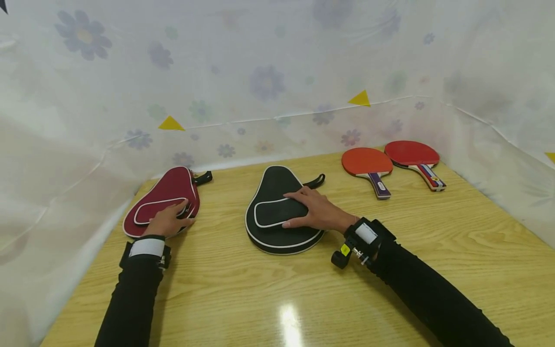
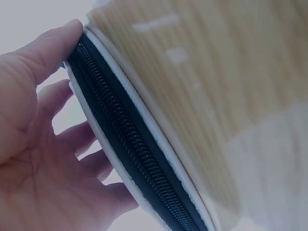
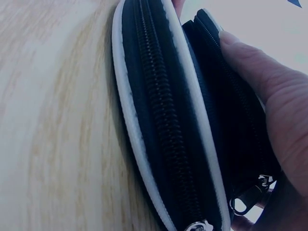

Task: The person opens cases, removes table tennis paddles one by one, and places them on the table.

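On the glossy wood-grain bench (image 1: 260, 289), the left hand (image 1: 166, 221) lies flat, fingers relaxed, on the maroon padded teardrop case (image 1: 166, 193); the right hand (image 1: 316, 212), fingers spread, covers the black case (image 1: 270, 193), hiding its pocket edge.

Wooden table (image 1: 433, 250) walled in by flowered sheeting
Pale floral sheet (image 1: 269, 72) rises behind and beside the table; a light glare (image 1: 289, 323) shines on its near edge
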`<action>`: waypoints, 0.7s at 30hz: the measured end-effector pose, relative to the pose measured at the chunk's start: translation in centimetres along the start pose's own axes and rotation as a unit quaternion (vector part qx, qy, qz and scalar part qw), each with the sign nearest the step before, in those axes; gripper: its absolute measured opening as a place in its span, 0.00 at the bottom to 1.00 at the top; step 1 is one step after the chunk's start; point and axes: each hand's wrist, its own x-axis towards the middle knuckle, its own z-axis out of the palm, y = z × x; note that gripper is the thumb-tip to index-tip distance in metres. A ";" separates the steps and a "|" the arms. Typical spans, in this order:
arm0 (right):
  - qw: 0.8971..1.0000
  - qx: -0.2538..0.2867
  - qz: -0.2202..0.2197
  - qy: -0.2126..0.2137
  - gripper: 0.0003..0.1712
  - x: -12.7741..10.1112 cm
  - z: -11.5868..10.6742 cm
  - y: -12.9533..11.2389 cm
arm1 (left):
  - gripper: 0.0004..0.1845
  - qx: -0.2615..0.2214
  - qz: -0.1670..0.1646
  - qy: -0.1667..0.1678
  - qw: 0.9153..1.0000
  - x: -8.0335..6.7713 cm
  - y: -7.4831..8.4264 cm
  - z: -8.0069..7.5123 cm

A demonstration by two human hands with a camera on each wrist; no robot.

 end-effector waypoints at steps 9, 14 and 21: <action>1.000 0.002 0.002 0.000 0.46 0.0 0.1 0.0 | 0.40 -0.005 -0.006 -0.009 1.000 -0.4 -1.1 -0.5; 1.000 0.001 0.003 0.002 0.46 -0.1 0.1 0.1 | 0.41 -0.017 -0.011 -0.008 1.000 -0.5 -1.9 -0.7; 1.000 -0.001 -0.001 0.005 0.45 0.0 0.1 0.2 | 0.40 -0.020 -0.020 -0.010 1.000 -0.8 -3.1 -1.1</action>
